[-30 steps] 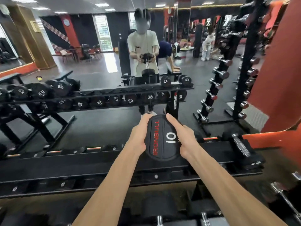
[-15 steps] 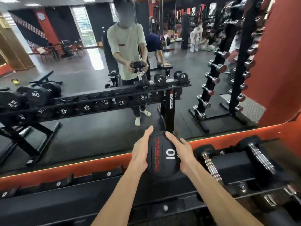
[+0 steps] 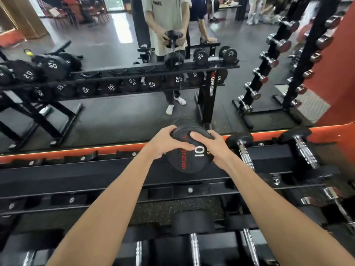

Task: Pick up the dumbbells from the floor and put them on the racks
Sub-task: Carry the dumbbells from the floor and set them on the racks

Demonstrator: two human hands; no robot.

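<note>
A black dumbbell [image 3: 189, 160] marked "10" in white with red lettering points end-on at me over the top tier of the black rack [image 3: 76, 175]. My left hand [image 3: 166, 144] grips the left rim of its near head and my right hand [image 3: 215, 148] grips the right rim. Its handle and far head are hidden behind the near head. The near head sits at the level of the top rail; whether it rests on the rail I cannot tell.
Two chrome-handled dumbbells [image 3: 243, 150] [image 3: 303, 148] lie on the top tier to the right. More dumbbells [image 3: 194, 246] fill the lower tier. A wall mirror [image 3: 115, 112] behind the rack reflects a person, other racks and the gym floor.
The dumbbell has come down toward the top tier, and my view has tilted down. Both hands have shifted round onto the upper rim of its head.
</note>
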